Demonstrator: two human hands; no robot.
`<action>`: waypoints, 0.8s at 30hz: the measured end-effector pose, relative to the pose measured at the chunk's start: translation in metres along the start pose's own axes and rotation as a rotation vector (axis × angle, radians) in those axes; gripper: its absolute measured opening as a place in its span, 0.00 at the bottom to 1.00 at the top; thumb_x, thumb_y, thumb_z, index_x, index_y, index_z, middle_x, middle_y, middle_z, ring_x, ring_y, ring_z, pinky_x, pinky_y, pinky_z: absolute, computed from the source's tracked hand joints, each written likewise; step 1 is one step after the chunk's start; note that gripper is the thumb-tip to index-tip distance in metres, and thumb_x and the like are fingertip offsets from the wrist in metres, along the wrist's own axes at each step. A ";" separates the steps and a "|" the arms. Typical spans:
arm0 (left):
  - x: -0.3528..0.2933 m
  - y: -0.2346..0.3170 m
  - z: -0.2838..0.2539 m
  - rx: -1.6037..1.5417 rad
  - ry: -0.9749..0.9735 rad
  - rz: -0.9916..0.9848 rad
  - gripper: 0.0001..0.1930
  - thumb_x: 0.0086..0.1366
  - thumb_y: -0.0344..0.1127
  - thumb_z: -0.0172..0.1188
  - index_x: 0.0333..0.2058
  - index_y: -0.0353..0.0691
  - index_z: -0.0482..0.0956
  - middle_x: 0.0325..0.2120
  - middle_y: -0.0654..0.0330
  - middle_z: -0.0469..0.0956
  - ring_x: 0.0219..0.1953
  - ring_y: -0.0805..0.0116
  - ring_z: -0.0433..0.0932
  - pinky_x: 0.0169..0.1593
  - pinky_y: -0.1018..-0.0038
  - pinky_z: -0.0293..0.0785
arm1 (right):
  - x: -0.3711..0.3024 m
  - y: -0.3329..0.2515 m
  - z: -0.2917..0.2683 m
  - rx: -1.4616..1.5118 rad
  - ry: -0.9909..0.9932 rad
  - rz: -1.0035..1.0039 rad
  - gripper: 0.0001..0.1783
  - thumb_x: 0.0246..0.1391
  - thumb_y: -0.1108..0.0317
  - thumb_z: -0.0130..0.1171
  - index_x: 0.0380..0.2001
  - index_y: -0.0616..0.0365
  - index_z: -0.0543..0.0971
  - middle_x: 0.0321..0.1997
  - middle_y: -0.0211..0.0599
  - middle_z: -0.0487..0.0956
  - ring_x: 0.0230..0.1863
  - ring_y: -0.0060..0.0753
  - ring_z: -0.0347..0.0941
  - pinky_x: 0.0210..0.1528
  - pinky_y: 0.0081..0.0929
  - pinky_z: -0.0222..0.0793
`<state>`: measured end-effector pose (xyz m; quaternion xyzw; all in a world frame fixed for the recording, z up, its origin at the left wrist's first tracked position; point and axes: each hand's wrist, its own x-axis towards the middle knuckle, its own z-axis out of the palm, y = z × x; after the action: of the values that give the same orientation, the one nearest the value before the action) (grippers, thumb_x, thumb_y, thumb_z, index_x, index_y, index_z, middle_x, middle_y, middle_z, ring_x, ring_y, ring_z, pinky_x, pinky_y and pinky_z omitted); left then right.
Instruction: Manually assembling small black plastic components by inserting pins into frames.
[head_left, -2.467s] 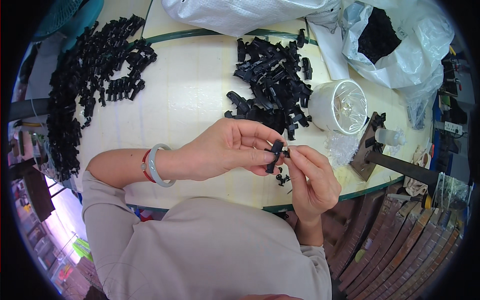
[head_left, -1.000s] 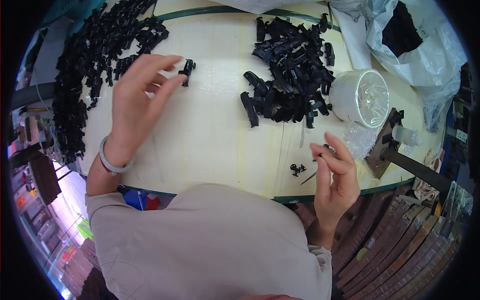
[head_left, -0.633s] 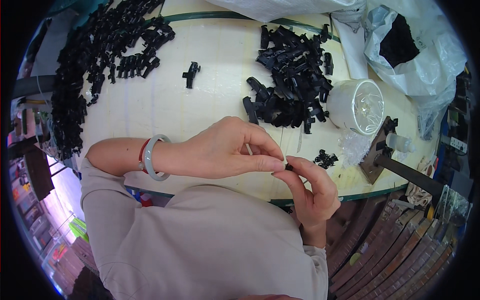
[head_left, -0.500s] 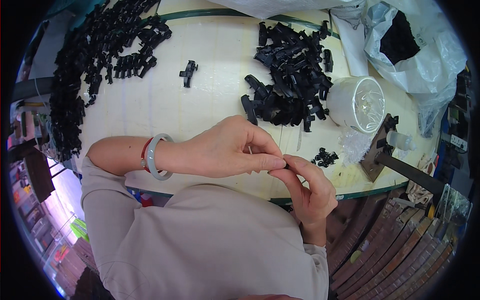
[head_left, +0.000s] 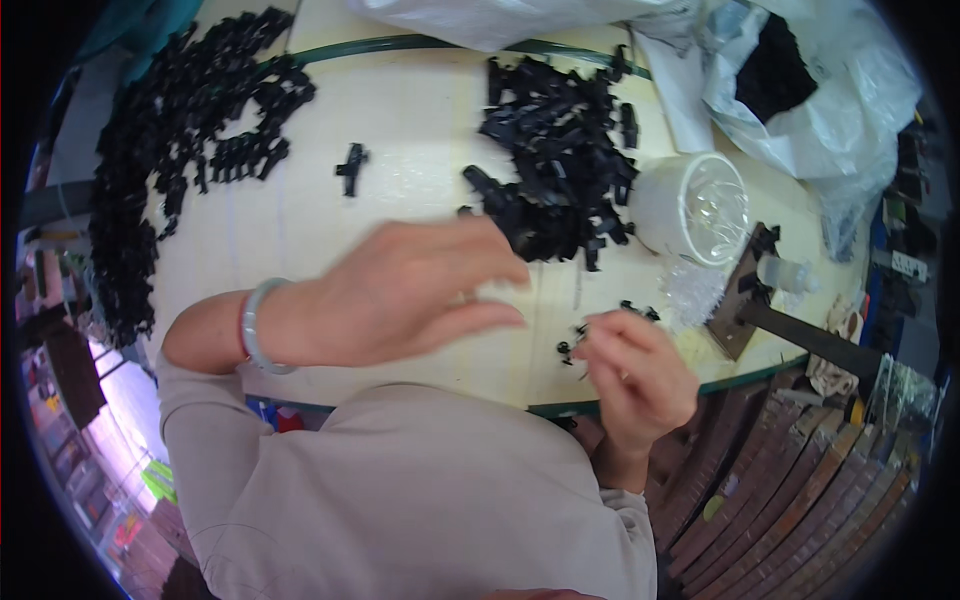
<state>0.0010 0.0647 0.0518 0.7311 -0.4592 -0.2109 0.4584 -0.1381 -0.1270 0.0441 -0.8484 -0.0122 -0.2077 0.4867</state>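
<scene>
My left hand (head_left: 415, 290) hovers over the table just in front of the black part heap, blurred by motion. Its thumb and fingers are apart, with nothing seen between them. To its right, my right hand (head_left: 640, 380) has thumb and fingers drawn together. Small black clip-like pieces (head_left: 566, 352) show right at its fingertips; whether they are gripped or lie on the table I cannot tell. More of these little black pieces (head_left: 650, 313) lie just beyond the hand, partly hidden by it. A single black plastic part (head_left: 351, 169) lies alone beyond my left hand.
A heap of black plastic parts (head_left: 560, 150) covers the table's far middle; many more (head_left: 130, 220) line the left side. At right stand a white tub (head_left: 665, 210), a metal fixture (head_left: 740, 300), a small bottle (head_left: 790, 274) and an open plastic bag (head_left: 840, 140). Clear scraps (head_left: 692, 292) lie nearby.
My hands, fingertips together before, have separated. The left one has moved left and opened; the right one has shifted right and slightly down, beside the small pieces. The whole view has shifted a little.
</scene>
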 end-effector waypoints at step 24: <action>0.013 -0.010 -0.014 -0.922 -0.214 -0.614 0.05 0.56 0.19 0.61 0.31 0.31 0.75 0.29 0.55 0.79 0.31 0.68 0.82 0.34 0.81 0.78 | 0.043 0.016 -0.048 -0.328 0.209 0.042 0.11 0.41 0.87 0.63 0.31 0.66 0.81 0.33 0.41 0.80 0.25 0.20 0.73 0.25 0.16 0.69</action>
<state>0.0224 0.0616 0.0519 0.5297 -0.1298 -0.5863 0.5990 -0.1116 -0.1836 0.0677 -0.8901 0.0904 -0.2838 0.3450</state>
